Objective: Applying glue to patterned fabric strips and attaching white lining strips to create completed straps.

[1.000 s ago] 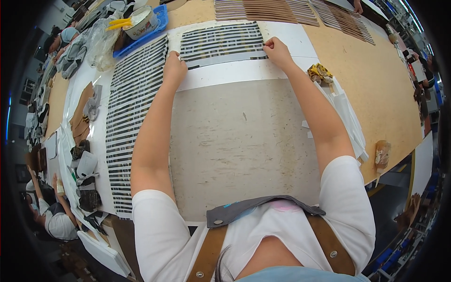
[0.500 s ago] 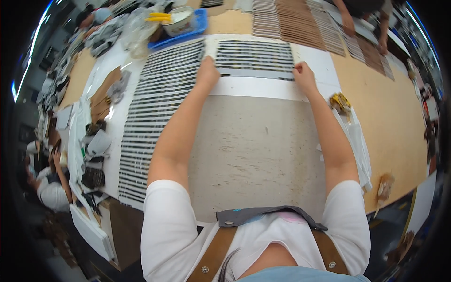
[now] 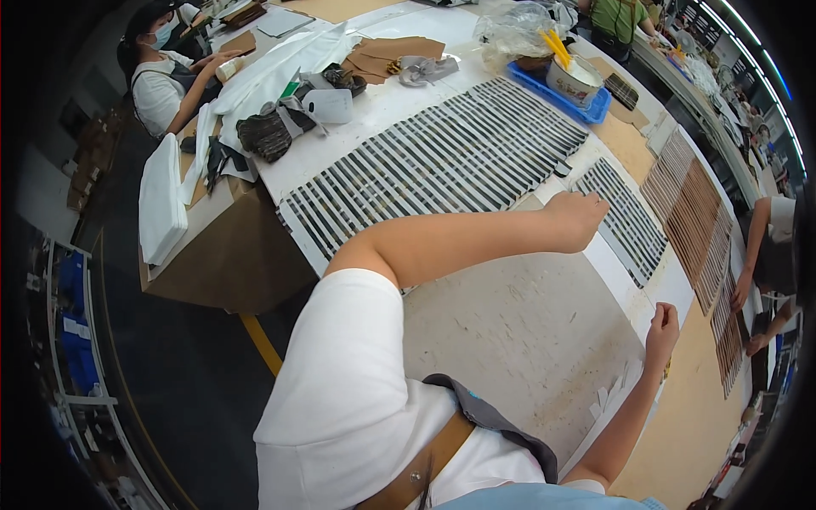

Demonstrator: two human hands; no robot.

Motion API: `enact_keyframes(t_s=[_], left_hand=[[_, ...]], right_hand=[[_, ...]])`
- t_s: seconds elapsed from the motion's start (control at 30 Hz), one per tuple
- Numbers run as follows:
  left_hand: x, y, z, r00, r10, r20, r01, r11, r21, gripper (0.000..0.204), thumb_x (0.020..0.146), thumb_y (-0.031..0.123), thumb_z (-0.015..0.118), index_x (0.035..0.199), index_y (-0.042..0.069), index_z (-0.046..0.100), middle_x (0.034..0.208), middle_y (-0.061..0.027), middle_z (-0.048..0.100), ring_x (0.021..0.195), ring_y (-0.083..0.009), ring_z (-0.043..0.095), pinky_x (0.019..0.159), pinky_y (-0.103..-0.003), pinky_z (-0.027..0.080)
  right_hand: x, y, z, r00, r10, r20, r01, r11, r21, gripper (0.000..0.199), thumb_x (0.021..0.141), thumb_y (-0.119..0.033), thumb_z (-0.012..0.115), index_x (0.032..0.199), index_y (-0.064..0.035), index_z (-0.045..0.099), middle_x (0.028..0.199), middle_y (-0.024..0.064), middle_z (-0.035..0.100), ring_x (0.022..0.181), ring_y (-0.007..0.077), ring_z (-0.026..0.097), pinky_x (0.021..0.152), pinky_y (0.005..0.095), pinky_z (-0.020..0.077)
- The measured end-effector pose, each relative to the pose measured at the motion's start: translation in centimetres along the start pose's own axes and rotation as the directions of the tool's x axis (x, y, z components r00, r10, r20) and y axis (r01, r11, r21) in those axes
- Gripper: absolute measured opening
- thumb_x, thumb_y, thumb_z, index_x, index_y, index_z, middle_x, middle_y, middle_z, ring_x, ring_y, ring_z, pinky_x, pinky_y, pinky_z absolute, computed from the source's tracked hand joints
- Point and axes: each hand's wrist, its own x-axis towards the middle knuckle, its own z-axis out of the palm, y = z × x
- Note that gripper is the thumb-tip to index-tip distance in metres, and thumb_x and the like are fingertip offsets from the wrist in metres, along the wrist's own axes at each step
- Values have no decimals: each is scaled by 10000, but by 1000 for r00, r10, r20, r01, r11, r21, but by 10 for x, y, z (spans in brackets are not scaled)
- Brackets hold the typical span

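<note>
Head view: my left hand [image 3: 576, 219] is fisted on the white board [image 3: 633, 285] of dark strips [image 3: 625, 217], my right hand [image 3: 661, 327] pinches its near edge, so I reckon one jerk scatters those rows.

A white rectangular sheet covered with rows of narrow dark strips [image 3: 631, 223] is gripped at its near corner by the closed left hand [image 3: 576, 219], while its far edge is pinched by the right hand [image 3: 662, 327]. A larger sheet of longer dark strips [image 3: 442, 161] is laid just beside it on the pale, stained worktable [image 3: 510, 331]. A blue plastic tray holding a white bowl with yellow sticks [image 3: 568, 85] is seen beyond. Brown strips on a tan board [image 3: 693, 212] are tended by another person's hand [image 3: 741, 293].
</note>
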Motion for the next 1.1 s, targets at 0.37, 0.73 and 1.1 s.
enact_keyframes(t_s=[0.37,0.73,1.1], left_hand=[[-124,29,25,871,74,486,13,985,-173,302,817,55,482,1118,35,471,866,-174,606,795,-358,597,660,-452,464],[-178,46,42,937,150,317,-181,981,73,433,855,204,530,1269,99,459,984,-101,501,920,-270,493,807,-387,378],[-240,66,54,967,158,199,-160,987,-5,523,879,349,519,1348,159,384,1413,-78,308,1349,-254,214,1093,-507,122]], right_hand=[[-152,-91,10,886,-262,383,259,964,59,279,798,-56,575,1075,-19,573,1143,133,544,1045,331,498,882,388,410],[-182,-88,28,918,-296,264,327,941,-83,395,826,-98,552,1208,-6,514,1297,137,472,1191,309,432,994,426,337],[-232,-127,27,804,-277,527,356,933,-52,513,853,-225,553,1334,-99,424,1409,66,383,1323,282,315,1071,532,191]])
